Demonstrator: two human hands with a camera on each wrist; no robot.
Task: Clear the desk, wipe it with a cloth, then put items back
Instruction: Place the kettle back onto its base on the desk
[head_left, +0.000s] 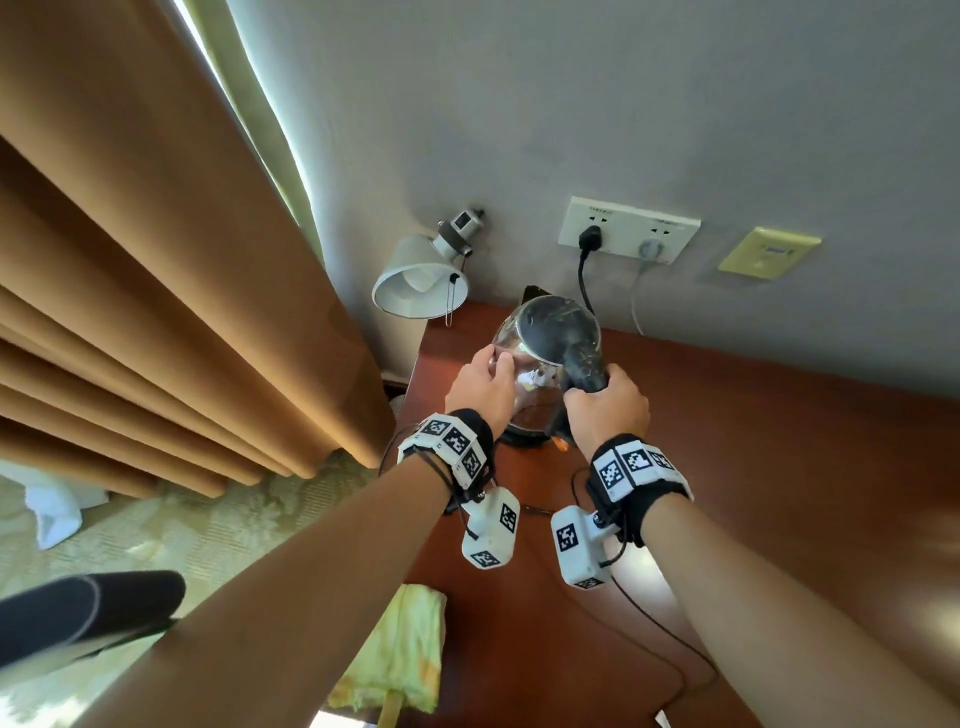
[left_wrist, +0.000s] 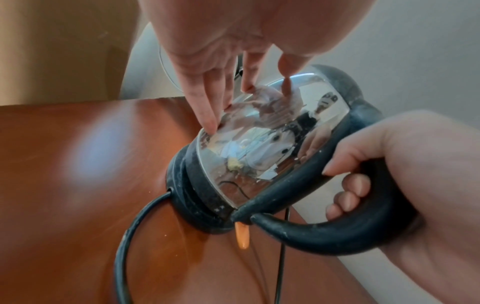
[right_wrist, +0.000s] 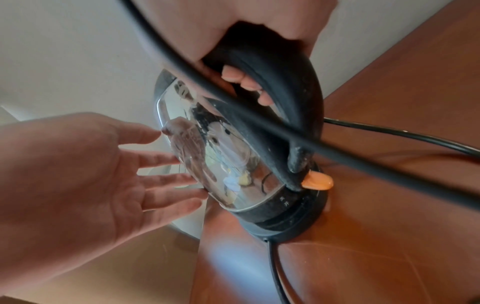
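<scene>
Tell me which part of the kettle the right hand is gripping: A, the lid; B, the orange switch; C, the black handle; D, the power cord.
C: the right hand has its fingers curled round the black handle of the kettle.

Kettle (left_wrist: 262, 144): body of clear, glossy glass, strongly reflective. Handle (left_wrist: 337, 236) and base (left_wrist: 187, 197), lower centre of frame: black matt plastic, scuffed and speckled pale. Switch tab (right_wrist: 318, 181): smooth orange translucent plastic. Worktop (head_left: 753, 467): reddish-brown wood, polished, showing bright sheen patches. Cloth (head_left: 400, 654), lower centre: soft yellow-green fabric. Curtain (head_left: 130, 260), left: matt tan fabric. Lamp shade (head_left: 415, 280): smooth white.
</scene>
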